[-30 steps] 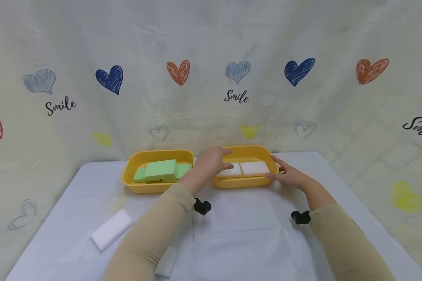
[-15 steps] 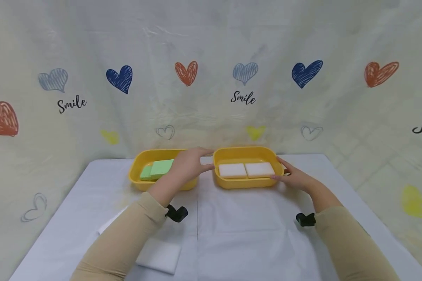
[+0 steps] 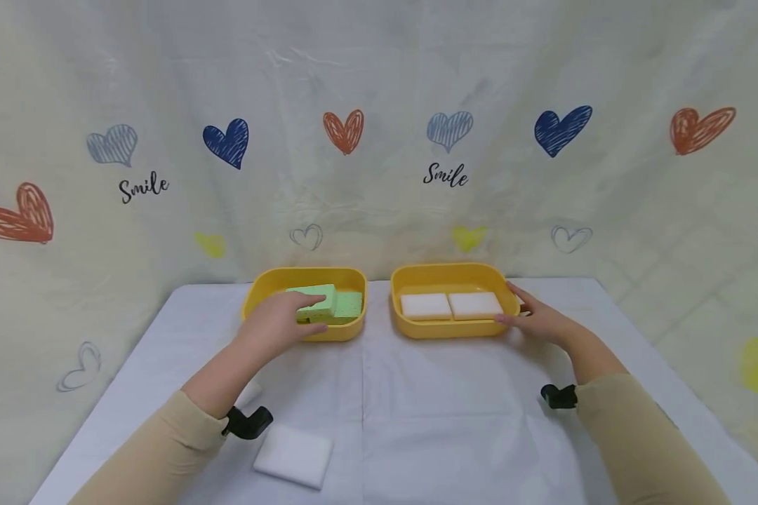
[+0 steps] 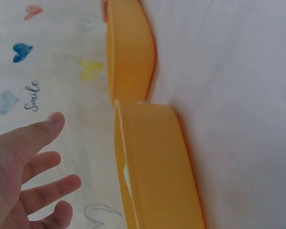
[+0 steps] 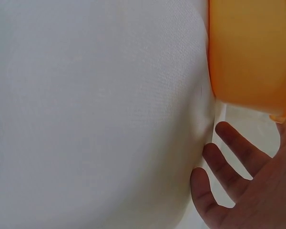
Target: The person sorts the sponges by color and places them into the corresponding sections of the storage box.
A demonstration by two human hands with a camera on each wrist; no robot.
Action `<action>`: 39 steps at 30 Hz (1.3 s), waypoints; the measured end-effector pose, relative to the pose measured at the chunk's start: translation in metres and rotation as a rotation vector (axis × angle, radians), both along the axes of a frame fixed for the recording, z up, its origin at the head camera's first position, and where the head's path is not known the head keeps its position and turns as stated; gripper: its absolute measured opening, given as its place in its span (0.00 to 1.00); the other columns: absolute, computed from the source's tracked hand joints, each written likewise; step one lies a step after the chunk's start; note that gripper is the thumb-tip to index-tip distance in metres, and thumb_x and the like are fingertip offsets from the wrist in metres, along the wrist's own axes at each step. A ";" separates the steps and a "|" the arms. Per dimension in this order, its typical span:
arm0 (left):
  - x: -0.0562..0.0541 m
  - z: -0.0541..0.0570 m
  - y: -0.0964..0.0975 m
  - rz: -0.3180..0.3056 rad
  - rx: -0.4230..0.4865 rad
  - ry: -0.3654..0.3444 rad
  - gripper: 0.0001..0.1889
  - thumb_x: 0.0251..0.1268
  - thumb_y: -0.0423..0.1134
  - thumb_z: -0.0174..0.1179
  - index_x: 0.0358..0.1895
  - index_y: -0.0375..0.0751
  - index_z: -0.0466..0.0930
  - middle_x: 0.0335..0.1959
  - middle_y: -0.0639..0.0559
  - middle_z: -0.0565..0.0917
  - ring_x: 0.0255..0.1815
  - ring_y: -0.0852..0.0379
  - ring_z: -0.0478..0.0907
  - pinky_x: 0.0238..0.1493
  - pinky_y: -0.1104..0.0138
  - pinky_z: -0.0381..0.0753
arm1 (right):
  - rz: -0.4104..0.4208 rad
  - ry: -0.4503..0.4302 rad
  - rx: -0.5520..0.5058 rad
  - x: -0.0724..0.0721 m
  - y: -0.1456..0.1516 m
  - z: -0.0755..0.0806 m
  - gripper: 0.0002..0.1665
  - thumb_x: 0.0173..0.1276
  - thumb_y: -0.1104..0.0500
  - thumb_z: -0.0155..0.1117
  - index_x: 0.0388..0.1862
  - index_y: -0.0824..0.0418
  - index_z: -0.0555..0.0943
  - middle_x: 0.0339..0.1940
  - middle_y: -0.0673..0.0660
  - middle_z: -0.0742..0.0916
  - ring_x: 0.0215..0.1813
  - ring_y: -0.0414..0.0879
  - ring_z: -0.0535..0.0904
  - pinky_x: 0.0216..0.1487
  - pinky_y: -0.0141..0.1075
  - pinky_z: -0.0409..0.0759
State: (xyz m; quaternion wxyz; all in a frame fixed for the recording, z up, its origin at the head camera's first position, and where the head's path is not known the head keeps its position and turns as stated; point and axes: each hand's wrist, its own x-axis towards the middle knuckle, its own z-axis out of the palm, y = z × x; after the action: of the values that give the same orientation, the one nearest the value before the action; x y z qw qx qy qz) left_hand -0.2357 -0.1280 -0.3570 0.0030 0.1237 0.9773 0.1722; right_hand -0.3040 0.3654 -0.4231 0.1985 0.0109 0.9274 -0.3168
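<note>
Blocks (image 3: 293, 456), plain white, lie at left on the table (image 3: 429, 421), one partly hidden. Beyond them in my head view, the left hand (image 3: 274, 326), fingers spread, hangs near the left tray (image 3: 341, 333), where I see green blocks (image 3: 347, 305). Further right, the right tray (image 3: 439, 330) holds two white blocks (image 3: 476, 305); the right hand (image 3: 541, 322), fingers also spread, touches its right end.

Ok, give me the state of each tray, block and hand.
Left tray: upright, uncovered, holding green blocks.
Green blocks: overlapping, partly hidden.
Left hand: fingers spread, empty.
Right tray: upright, uncovered, holding two white blocks side by side.
Right hand: fingers spread, touching that tray's right end.
Near white block: flat on the table.
Farther white block: mostly hidden.
</note>
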 end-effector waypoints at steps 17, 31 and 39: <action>0.063 -0.041 -0.100 0.110 -0.106 -0.073 0.33 0.55 0.62 0.69 0.63 0.53 0.80 0.58 0.44 0.83 0.58 0.35 0.76 0.55 0.39 0.69 | 0.012 0.016 -0.020 0.000 0.001 -0.003 0.68 0.58 0.23 0.61 0.82 0.43 0.32 0.71 0.76 0.61 0.64 0.71 0.63 0.63 0.73 0.61; 0.083 -0.061 -0.135 0.126 -0.163 -0.175 0.40 0.45 0.68 0.70 0.64 0.54 0.80 0.58 0.43 0.81 0.52 0.37 0.75 0.48 0.43 0.72 | 0.006 0.029 -0.009 0.000 -0.002 -0.002 0.66 0.60 0.25 0.61 0.82 0.43 0.33 0.71 0.76 0.61 0.64 0.71 0.63 0.63 0.73 0.61; 0.089 -0.062 -0.136 0.070 -0.188 -0.159 0.41 0.44 0.65 0.73 0.64 0.52 0.79 0.56 0.43 0.82 0.53 0.38 0.76 0.50 0.43 0.71 | -0.004 0.013 -0.002 0.003 -0.002 0.001 0.66 0.60 0.25 0.61 0.82 0.43 0.33 0.70 0.76 0.61 0.64 0.71 0.64 0.62 0.73 0.61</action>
State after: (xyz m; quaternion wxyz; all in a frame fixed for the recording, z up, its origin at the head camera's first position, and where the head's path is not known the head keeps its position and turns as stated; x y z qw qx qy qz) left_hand -0.1468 -0.2637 -0.4195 0.0860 0.0746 0.9895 0.0892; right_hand -0.3007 0.3636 -0.4223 0.1919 0.0104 0.9283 -0.3183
